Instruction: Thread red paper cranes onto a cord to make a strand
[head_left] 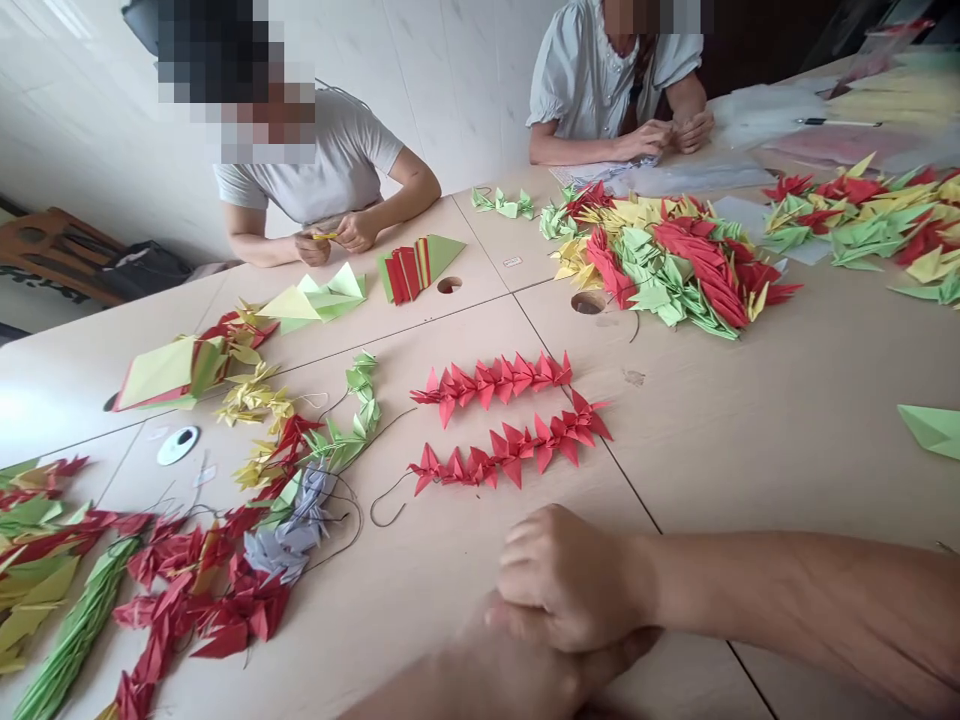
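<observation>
The nearer red string (pixel 511 457) and the farther red string (pixel 489 379) are lying untouched on the tabletop (pixel 787 400), around eleven o'clock from the hands. The right hand (pixel 574 580) is resting over the left hand (pixel 510 665), its grip curled; blur is hiding whether the left grip is holding anything. Work is seemingly standing idle; lifting either string would be requiring parted hands. A mixed paper pile (pixel 667 270) is sitting at one o'clock.

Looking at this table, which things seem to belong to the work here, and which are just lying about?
Likely part of the work:
lower red paper string, in front of the right hand
upper red paper string, beyond it
lilac paper string, off to the left

Probably just lying about:
white disc
pen
</observation>
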